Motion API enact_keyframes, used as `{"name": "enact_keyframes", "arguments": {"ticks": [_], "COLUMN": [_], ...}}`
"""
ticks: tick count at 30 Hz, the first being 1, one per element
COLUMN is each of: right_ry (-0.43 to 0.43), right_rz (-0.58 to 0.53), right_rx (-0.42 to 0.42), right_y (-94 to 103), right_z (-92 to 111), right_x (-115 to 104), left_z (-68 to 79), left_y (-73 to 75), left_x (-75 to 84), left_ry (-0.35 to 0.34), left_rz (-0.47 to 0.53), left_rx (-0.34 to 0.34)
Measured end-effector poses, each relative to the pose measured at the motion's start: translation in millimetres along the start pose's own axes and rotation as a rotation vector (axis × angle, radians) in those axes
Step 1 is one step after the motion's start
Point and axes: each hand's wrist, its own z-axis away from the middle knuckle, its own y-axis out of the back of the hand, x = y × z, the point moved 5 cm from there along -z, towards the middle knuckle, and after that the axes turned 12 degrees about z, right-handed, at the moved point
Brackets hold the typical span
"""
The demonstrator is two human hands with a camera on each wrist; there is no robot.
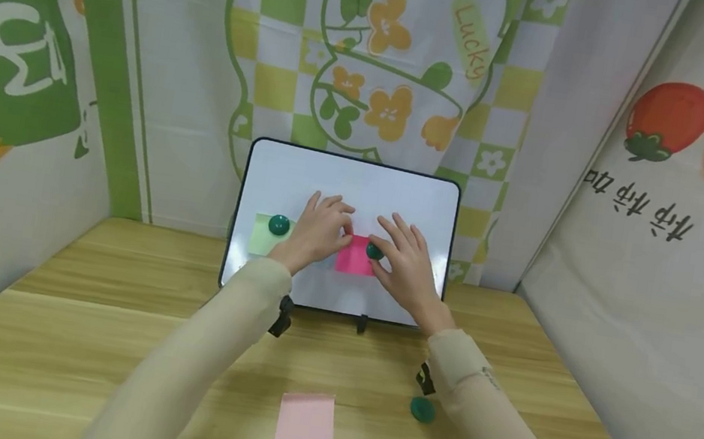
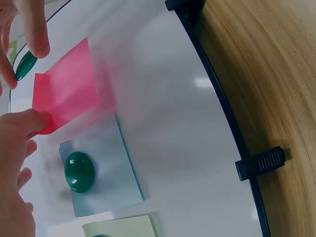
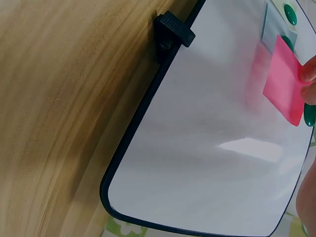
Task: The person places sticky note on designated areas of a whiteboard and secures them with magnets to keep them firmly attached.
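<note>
My left hand [image 1: 317, 233] pinches the bright pink sticky note [image 1: 352, 256] near its upper left corner, in front of the whiteboard [image 1: 409, 201]. In the left wrist view the note's lower part stands off the board. Between thumb and index finger my right hand [image 1: 407, 269] holds a round green magnet [image 1: 374, 251] at the note's right side. To the left, a blue-grey sticky note [image 2: 111, 170] bears a green magnet [image 2: 80, 172]; my left hand mostly hides both in the head view. Farther left is a light green sticky note [image 1: 262, 240] under another green magnet [image 1: 279, 224].
The whiteboard leans upright on black stand clips [image 1: 362, 323] at the back of the wooden table [image 1: 136, 339]. A pale pink sticky note [image 1: 306, 419] lies near the front, with a green magnet [image 1: 422, 410] to its right. Printed curtains [image 1: 169, 71] enclose the back and sides.
</note>
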Motion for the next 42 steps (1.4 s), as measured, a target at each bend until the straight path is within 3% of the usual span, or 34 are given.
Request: {"name": "enact_keyframes", "arguments": {"ticks": [16,28,42], "right_ry": [-0.052,-0.12,-0.134], "right_rz": [0.036,0.052,0.071], "right_rx": [-0.048,-0.157,-0.158], "right_y": [-20.1,-36.3,-46.7], "right_z": [-12,-15,-17], "right_x": [4,4,6], "left_z": [-6.6,-5.0,-7.2], "left_y": [-5.1,-9.5,-15.1], "left_x": [-5.5,-3.6,-8.6], "left_ry": [-0.019,-0.026,-0.017], "left_rz": [-0.066,-0.122,-0.182], "left_rx": [0.027,0.057,0.084]}}
